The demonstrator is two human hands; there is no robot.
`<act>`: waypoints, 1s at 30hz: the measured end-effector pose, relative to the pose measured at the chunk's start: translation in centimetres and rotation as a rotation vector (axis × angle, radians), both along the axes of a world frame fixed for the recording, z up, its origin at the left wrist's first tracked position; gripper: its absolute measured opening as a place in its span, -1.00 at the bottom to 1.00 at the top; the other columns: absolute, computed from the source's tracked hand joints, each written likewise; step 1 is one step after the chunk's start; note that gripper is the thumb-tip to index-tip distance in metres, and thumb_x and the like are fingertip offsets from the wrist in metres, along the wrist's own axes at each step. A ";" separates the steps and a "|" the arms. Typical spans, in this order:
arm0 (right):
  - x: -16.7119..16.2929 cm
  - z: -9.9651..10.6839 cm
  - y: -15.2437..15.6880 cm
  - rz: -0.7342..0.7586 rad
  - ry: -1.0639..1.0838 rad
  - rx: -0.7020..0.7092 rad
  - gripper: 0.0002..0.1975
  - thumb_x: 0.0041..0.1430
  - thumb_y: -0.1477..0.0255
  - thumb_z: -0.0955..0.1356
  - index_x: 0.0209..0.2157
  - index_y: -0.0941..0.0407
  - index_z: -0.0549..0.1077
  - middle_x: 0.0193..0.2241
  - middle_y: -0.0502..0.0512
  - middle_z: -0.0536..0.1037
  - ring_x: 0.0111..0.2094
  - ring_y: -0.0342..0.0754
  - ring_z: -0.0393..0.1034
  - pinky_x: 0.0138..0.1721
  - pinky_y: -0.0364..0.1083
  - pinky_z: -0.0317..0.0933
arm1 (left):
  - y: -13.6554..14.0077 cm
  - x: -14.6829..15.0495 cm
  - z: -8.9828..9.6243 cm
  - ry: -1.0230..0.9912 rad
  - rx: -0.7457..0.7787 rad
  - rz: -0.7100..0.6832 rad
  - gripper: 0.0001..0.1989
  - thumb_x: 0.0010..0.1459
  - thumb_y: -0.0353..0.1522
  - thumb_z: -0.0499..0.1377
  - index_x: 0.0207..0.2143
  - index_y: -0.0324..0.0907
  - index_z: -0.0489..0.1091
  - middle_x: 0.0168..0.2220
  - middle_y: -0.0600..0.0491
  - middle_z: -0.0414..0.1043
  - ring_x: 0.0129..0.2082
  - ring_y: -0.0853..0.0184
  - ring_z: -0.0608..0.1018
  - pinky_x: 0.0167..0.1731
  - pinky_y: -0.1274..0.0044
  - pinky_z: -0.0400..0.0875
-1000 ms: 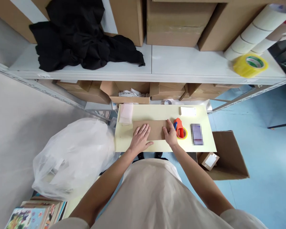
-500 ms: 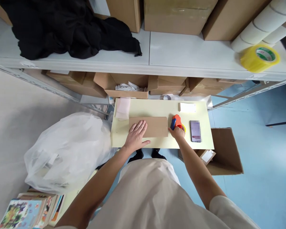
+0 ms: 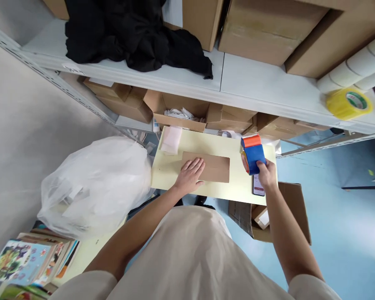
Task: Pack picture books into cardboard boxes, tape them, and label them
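Observation:
A flat-topped brown cardboard box (image 3: pixel 217 168) lies on the pale yellow table (image 3: pixel 187 141). My left hand (image 3: pixel 190 175) rests on its left part, palm down with the fingers stretched out. Over the table's right side, my right hand (image 3: pixel 266 173) grips a blue and red tape dispenser (image 3: pixel 254 155), held up and tilted. A roll of tape shows at the dispenser's left side. Partly hidden behind my right hand, a phone (image 3: pixel 258 186) lies near the table's front edge.
A pinkish sheet (image 3: pixel 171 140) lies at the table's back left. Left of the table bulges a white plastic bag (image 3: pixel 93 187), with books (image 3: pixel 28 258) below it. An open carton (image 3: pixel 295 208) stands on the floor at right. The shelf (image 3: pixel 256 85) crosses behind, holding yellow tape (image 3: pixel 349 103).
My right hand has lifted the tape dispenser off the table and moved it right, turning it. My left hand stays on the box. The whole view has tilted and shifted.

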State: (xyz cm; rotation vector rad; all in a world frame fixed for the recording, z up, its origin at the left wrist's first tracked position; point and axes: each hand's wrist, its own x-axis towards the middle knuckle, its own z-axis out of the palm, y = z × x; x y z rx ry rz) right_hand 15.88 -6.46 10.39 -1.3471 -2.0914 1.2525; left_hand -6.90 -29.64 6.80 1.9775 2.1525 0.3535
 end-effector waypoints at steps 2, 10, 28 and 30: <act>-1.6 2.4 -0.3 0.045 0.095 -0.033 -0.51 0.00 -0.04 0.23 -0.66 0.08 0.18 -0.73 -0.02 0.20 -0.65 -0.15 0.04 -0.61 -0.12 -0.06 | 0.0 0.0 -0.1 0.002 0.004 -0.001 -0.30 0.15 -0.18 0.07 0.27 -0.28 -0.03 0.30 -0.12 -0.06 0.30 0.18 -0.01 0.24 0.32 -0.19; -8.5 4.3 -1.7 0.462 -0.035 -0.229 -0.42 -0.07 -0.11 0.30 -0.69 0.15 0.32 -0.74 0.01 0.30 -0.66 -0.19 0.09 -0.62 -0.15 0.01 | -0.1 -0.3 0.2 -0.027 0.044 -0.021 -0.18 0.04 -0.10 0.15 0.25 -0.32 0.00 0.26 -0.18 0.03 0.29 0.12 0.02 0.23 0.29 -0.14; -8.2 2.8 -1.0 0.519 -0.072 -0.270 -0.43 -0.10 -0.10 0.33 -0.67 0.18 0.38 -0.75 0.01 0.37 -0.71 -0.20 0.16 -0.69 -0.19 0.03 | 3.5 -3.7 5.4 -1.621 -0.128 0.588 -0.49 0.05 0.01 0.13 -0.19 -0.24 0.42 -0.15 -0.15 0.51 -0.25 0.24 0.59 -0.33 0.51 0.44; -8.2 2.9 -1.0 0.531 -0.076 -0.268 -0.43 -0.10 -0.10 0.33 -0.65 0.18 0.40 -0.73 0.02 0.39 -0.69 -0.18 0.19 -0.67 -0.18 0.07 | 4.1 -3.6 5.5 -1.558 -0.145 0.590 -0.55 0.04 -0.02 0.15 -0.29 -0.25 0.44 -0.28 -0.08 0.55 -0.33 0.29 0.60 -0.41 0.56 0.40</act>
